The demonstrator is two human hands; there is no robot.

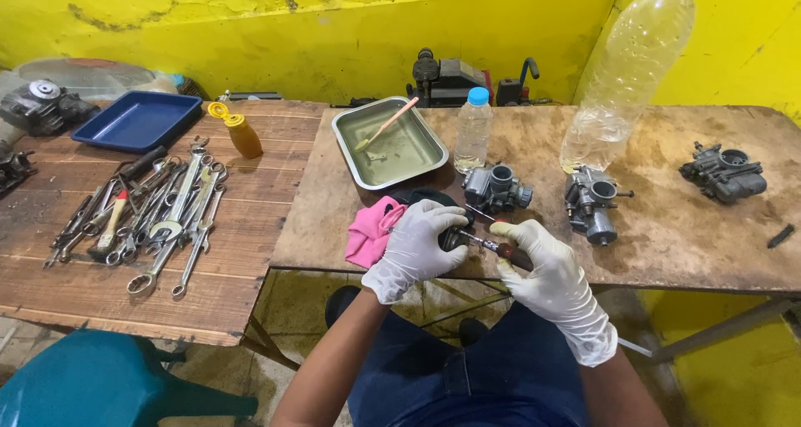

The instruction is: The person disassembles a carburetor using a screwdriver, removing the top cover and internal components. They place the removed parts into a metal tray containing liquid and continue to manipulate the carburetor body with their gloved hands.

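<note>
Both my hands wear white gloves at the near edge of the brown table (692, 243). My left hand (420, 245) is closed around a small dark part (455, 227), mostly hidden by the fingers. My right hand (546, 264) grips a screwdriver (488, 243) with a red-and-black handle, its thin shaft pointing left into the dark part. A pink rag (371, 231) lies just left of my left hand. A grey carburetor (496, 187) sits right behind my hands.
Two more carburetors (594, 202) (724, 173) rest on the table to the right. A metal tray (388, 142) holds a brush; beside it stand a small bottle (473, 131) and a large tilted one (630, 68). Several wrenches (158, 214), a blue tray (138, 120), an orange bottle (242, 133) cover the left bench.
</note>
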